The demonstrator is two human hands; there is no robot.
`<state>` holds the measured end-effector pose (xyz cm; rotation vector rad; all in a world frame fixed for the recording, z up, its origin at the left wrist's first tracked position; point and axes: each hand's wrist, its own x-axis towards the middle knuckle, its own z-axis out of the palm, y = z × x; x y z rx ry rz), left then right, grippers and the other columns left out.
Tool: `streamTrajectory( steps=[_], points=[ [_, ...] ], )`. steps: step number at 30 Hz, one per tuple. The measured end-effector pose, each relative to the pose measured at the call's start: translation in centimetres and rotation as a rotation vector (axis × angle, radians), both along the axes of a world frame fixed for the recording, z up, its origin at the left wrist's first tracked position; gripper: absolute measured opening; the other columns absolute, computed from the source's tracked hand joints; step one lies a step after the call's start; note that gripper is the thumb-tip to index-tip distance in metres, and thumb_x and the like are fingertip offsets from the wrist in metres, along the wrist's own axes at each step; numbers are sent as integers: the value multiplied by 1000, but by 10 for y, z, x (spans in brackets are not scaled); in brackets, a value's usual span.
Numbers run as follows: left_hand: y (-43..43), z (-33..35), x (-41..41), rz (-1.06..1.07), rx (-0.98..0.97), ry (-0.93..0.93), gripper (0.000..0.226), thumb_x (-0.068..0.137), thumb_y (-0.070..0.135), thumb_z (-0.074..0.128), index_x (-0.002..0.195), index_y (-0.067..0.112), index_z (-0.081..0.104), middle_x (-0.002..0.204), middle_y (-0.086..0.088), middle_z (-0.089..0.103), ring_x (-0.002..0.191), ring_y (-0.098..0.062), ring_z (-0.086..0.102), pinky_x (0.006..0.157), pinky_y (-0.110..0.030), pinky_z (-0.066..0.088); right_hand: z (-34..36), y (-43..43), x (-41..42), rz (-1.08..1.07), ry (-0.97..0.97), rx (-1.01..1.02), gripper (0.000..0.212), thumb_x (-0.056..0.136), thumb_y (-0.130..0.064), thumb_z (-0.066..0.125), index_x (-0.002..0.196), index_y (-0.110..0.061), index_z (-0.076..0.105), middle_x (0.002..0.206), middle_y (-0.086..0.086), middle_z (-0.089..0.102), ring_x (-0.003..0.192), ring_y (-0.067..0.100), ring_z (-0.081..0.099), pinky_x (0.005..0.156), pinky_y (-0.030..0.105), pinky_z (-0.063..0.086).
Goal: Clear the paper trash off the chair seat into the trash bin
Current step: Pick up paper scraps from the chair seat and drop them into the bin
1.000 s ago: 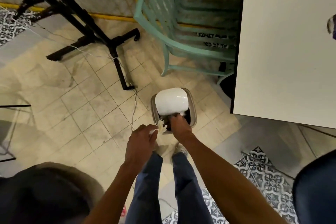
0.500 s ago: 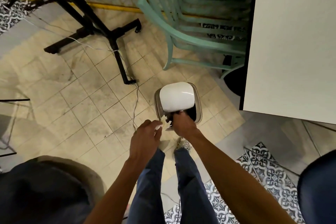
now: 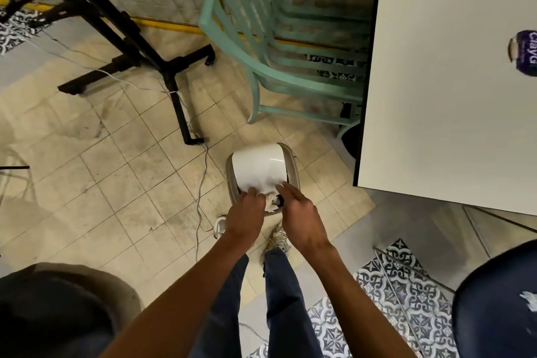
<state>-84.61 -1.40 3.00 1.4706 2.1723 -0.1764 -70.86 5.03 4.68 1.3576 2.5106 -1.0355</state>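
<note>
A small trash bin (image 3: 292, 171) with a white swing lid (image 3: 258, 166) stands on the floor in front of my feet. My left hand (image 3: 247, 218) is at the bin's front opening, fingers curled on crumpled white paper (image 3: 271, 202). To its right, my right hand (image 3: 300, 216) has its fingers stretched out, the tips touching the lid's lower edge. At the bottom right is a dark blue chair seat (image 3: 494, 308) with a white paper scrap (image 3: 529, 300) lying on it.
A teal chair (image 3: 279, 78) stands behind the bin, and a white table (image 3: 441, 81) with a purple object (image 3: 524, 52) is at the right. Black stand legs (image 3: 174, 73) and a thin cable (image 3: 200, 183) cross the tiled floor. Another dark seat (image 3: 58, 314) is at the bottom left.
My left hand has moved forward with the paper to the bin's opening. My right hand has come back out of the opening and now lies with straight fingers on the lid's edge.
</note>
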Motion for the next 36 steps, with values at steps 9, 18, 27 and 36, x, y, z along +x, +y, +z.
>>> streamTrajectory(
  steps=[9, 18, 27, 36],
  points=[
    [32, -49, 21, -242, -178, 116, 23, 104, 18, 53, 123, 16, 67, 117, -6, 71, 104, -25, 72, 83, -39, 61, 15, 0, 21, -121, 134, 28, 53, 97, -1, 61, 147, -18, 58, 155, 4, 54, 118, 31, 71, 97, 39, 62],
    [35, -70, 19, -10, -164, -19, 25, 103, 13, 55, 127, 10, 62, 126, -9, 65, 115, -29, 67, 93, -42, 59, 17, -14, 41, -186, 100, 52, 57, 94, 5, 59, 146, -17, 60, 156, 5, 53, 110, 33, 73, 90, 40, 64],
    [-2, 1, 10, -11, -35, -129, 47, 93, 6, 60, 136, 26, 59, 118, -6, 69, 109, -28, 68, 85, -43, 61, 67, -38, 37, -323, 16, 25, 47, 100, -4, 55, 143, -22, 59, 143, 6, 62, 102, 30, 72, 82, 36, 62],
    [-48, 126, 8, -153, 183, -93, 48, 96, 19, 61, 143, 25, 54, 132, -2, 64, 115, -24, 64, 86, -39, 58, 146, -85, 61, -495, 27, 111, 45, 102, -10, 56, 145, -23, 59, 150, 4, 59, 113, 30, 70, 90, 39, 61]
  ],
)
